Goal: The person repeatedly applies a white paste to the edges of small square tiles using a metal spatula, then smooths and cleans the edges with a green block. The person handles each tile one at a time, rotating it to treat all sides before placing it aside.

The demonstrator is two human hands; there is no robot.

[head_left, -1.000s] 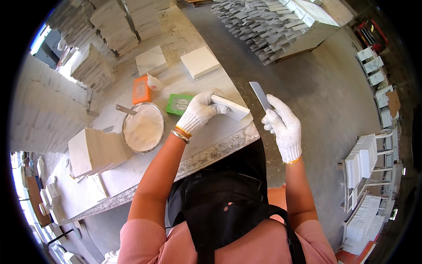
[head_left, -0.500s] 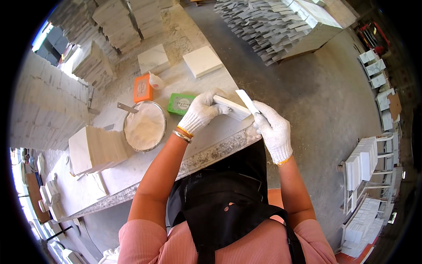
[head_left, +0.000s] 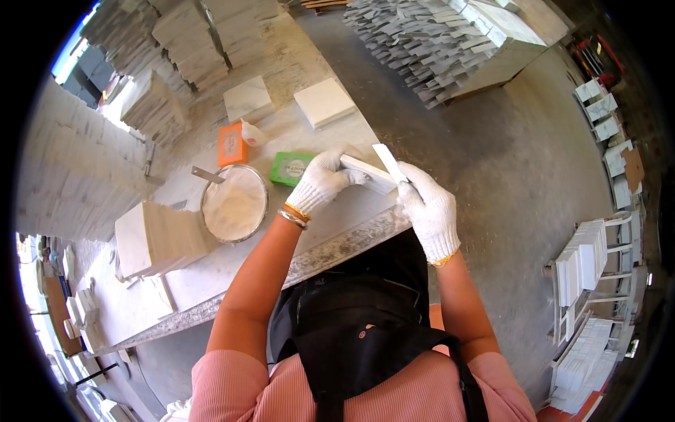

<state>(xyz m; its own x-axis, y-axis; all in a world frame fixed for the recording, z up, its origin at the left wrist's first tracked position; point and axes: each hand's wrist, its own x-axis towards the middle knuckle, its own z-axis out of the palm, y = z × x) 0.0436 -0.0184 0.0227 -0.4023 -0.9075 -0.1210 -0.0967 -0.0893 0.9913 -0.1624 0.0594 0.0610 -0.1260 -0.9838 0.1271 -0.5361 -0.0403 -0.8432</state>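
My left hand, in a white knit glove, is closed around white marble tile near the bench's right corner; one piece or a small stack, I cannot tell. My gloved right hand grips a thin, flat white strip, its free end tilted up and away. The strip's lower part meets the tile's right end. Left of my left hand stands a round tub of cream-coloured paste or powder, with a flat metal spatula in it. A green box lies just beyond my left wrist.
An orange box and a small white bottle stand behind the tub. Two square tiles lie farther back. A tile stack sits left, with tall stone stacks beyond. The bench's rough edge runs before me.
My right hand has shifted slightly left with the strip, closer to the tile. My left hand keeps its hold. The whole view has moved a little.
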